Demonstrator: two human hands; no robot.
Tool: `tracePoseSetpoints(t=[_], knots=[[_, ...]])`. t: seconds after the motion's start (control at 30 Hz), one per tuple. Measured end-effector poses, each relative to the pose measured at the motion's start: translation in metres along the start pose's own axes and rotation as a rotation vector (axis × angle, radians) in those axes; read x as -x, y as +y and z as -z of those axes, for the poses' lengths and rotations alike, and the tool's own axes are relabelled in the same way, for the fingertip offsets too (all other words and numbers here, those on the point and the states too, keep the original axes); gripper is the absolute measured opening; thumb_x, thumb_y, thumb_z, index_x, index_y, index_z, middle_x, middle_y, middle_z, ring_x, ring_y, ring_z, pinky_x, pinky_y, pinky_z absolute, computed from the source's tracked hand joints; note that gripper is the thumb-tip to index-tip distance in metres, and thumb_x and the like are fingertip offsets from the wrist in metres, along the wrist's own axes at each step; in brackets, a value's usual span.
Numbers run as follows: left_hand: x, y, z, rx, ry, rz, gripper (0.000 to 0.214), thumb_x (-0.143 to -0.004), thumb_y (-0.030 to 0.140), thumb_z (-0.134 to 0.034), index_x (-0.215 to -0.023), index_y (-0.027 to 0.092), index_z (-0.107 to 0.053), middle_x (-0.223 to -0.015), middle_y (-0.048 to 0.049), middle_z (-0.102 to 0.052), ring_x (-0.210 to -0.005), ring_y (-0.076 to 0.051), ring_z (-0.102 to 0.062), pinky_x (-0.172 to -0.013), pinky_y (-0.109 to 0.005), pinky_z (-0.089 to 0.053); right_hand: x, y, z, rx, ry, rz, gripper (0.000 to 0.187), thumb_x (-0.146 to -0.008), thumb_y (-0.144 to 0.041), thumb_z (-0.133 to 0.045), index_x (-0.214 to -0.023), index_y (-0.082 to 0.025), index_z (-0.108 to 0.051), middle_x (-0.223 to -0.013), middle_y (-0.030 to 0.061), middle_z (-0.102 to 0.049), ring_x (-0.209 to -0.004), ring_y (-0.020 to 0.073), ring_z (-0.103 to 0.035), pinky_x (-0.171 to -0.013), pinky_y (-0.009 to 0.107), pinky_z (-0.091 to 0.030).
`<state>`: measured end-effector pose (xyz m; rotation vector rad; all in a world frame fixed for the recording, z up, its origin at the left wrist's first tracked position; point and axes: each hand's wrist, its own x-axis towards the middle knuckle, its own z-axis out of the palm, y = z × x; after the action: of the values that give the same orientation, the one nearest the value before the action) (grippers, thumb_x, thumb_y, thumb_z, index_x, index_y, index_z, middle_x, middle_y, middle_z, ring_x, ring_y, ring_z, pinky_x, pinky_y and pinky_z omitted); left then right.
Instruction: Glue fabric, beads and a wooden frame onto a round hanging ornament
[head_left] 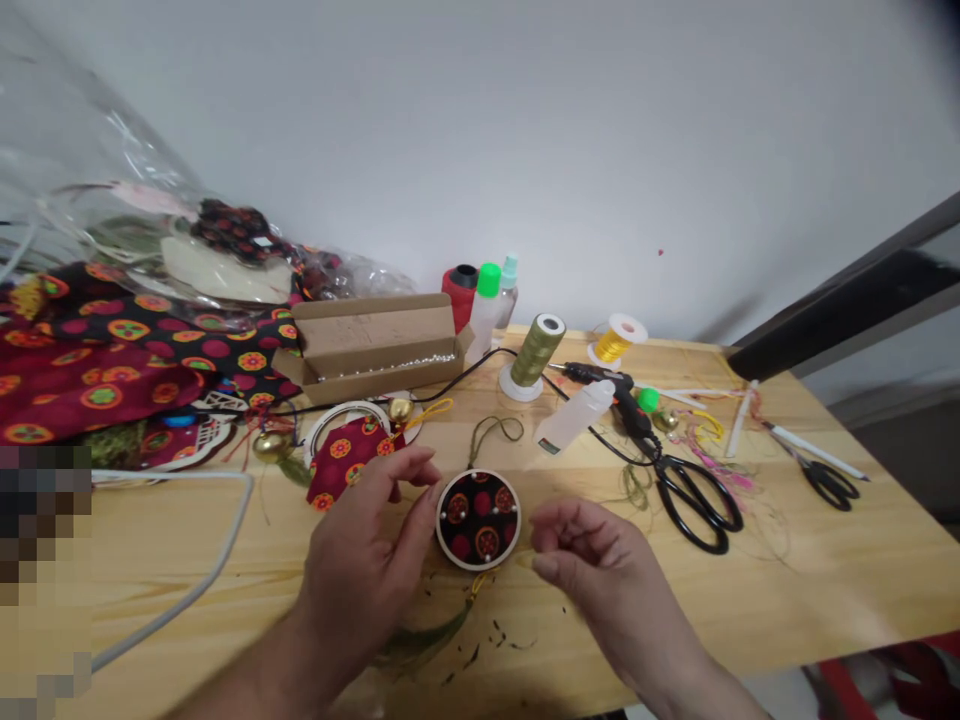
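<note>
A small round pendant [478, 519] lies on the table, dark patterned fabric inside a pale wooden ring, with several white beads on it. It has an olive cord loop [480, 440] at its top and a green tassel [427, 640] at its bottom. My left hand [367, 550] is beside it with fingers apart, the thumb tip at the ring's left edge. Just right of the ring, my right hand [592, 570] has thumb and forefinger drawn together; anything between them is too small to make out. A dark red fabric piece [349, 455] lies partly behind my left hand.
Behind stand a cardboard box [375, 345] with white beads, an olive thread spool [536, 352] and a yellow one [611, 345]. A glue bottle [574, 418], a glue gun [630, 405] with its cable, large scissors [697, 505] and smaller scissors [829, 483] lie right. Patterned cloth [135, 350] piles up left.
</note>
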<state>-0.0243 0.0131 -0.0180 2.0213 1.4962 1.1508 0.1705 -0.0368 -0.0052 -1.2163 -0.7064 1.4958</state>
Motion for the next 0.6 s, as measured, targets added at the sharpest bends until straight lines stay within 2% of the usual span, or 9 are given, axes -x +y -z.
tracePoseSetpoints(t=[0.07, 0.17, 0.33, 0.43, 0.6], knots=[[0.0, -0.002, 0.0, -0.014, -0.005, -0.015, 0.024, -0.085, 0.029, -0.054, -0.108, 0.022, -0.054, -0.088, 0.0003, -0.066, -0.078, -0.015, -0.063, -0.075, -0.027, -0.052, 0.001, -0.003, -0.003, 0.06, -0.014, -0.021, 0.015, -0.056, -0.018, -0.081, -0.066, -0.019, -0.07, -0.058, -0.0038, -0.059, -0.054, 0.0075, -0.048, -0.054, 0.019, -0.041], [0.001, -0.004, 0.001, -0.04, -0.004, -0.039, 0.024, -0.085, 0.031, -0.055, -0.107, 0.023, -0.055, -0.088, -0.0003, -0.067, -0.077, -0.015, -0.064, -0.072, -0.026, -0.052, 0.001, -0.006, -0.007, 0.136, -0.057, -0.012, 0.019, -0.058, -0.028, -0.079, -0.057, -0.018, -0.063, -0.053, -0.0042, -0.052, -0.052, 0.0082, -0.042, -0.053, 0.021, -0.038], [0.0, -0.005, 0.0, -0.038, 0.012, -0.073, 0.021, -0.086, 0.03, -0.053, -0.105, 0.022, -0.056, -0.088, -0.001, -0.068, -0.076, -0.014, -0.066, -0.068, -0.023, -0.053, -0.002, -0.002, -0.005, 0.412, -0.107, 0.162, 0.044, -0.081, -0.049, -0.055, -0.052, -0.017, -0.05, -0.05, -0.0034, -0.043, -0.05, 0.0088, -0.038, -0.051, 0.021, -0.033], [-0.001, -0.004, 0.0, -0.034, 0.012, -0.08, 0.02, -0.086, 0.03, -0.053, -0.104, 0.022, -0.056, -0.088, -0.0012, -0.069, -0.076, -0.014, -0.066, -0.066, -0.022, -0.053, -0.003, 0.003, -0.002, 0.515, -0.097, 0.261, 0.047, -0.086, -0.047, -0.05, -0.05, -0.017, -0.049, -0.049, -0.0029, -0.042, -0.049, 0.0088, -0.039, -0.049, 0.021, -0.032], [-0.002, -0.001, 0.001, -0.019, 0.015, -0.111, 0.019, -0.086, 0.028, -0.053, -0.103, 0.022, -0.057, -0.088, -0.0017, -0.07, -0.076, -0.014, -0.067, -0.068, -0.023, -0.054, -0.005, 0.0, -0.007, 0.582, -0.086, 0.448, 0.029, -0.079, -0.031, -0.064, -0.055, -0.017, -0.057, -0.058, -0.0003, -0.055, -0.056, 0.0111, -0.05, -0.054, 0.023, -0.039]])
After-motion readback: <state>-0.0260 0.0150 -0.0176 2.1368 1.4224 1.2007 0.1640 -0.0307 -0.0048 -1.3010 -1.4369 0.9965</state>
